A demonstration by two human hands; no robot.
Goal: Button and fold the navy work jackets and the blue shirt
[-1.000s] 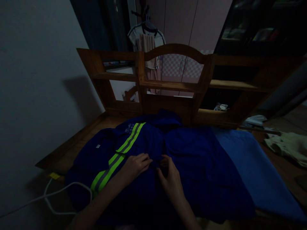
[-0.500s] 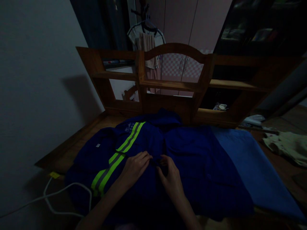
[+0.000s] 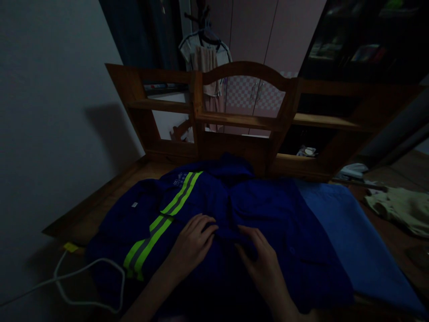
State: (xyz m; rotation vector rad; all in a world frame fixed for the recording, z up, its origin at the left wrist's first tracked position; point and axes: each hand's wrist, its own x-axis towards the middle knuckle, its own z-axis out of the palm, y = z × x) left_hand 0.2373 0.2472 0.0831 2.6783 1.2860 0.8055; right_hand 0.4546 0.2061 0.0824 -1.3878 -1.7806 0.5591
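Observation:
A dark blue work jacket (image 3: 275, 232) with a yellow-green reflective stripe (image 3: 161, 223) lies spread on a wooden bed. My left hand (image 3: 192, 246) rests on its front near the middle seam, fingers curled onto the cloth. My right hand (image 3: 259, 259) lies just to the right of the seam, fingers bent and pressing the fabric. Both hands touch the jacket. The room is dim, so I cannot make out whether the fingers pinch anything small.
A lighter blue cloth (image 3: 355, 241) lies under the jacket on the right. The wooden headboard with shelves (image 3: 241, 120) stands behind. A white cable (image 3: 83, 268) loops at the left by the wall. A pale garment (image 3: 398, 208) lies at the far right.
My right hand has slid down and to the right over the jacket front. My left hand has shifted slightly lower. The jacket stays in place.

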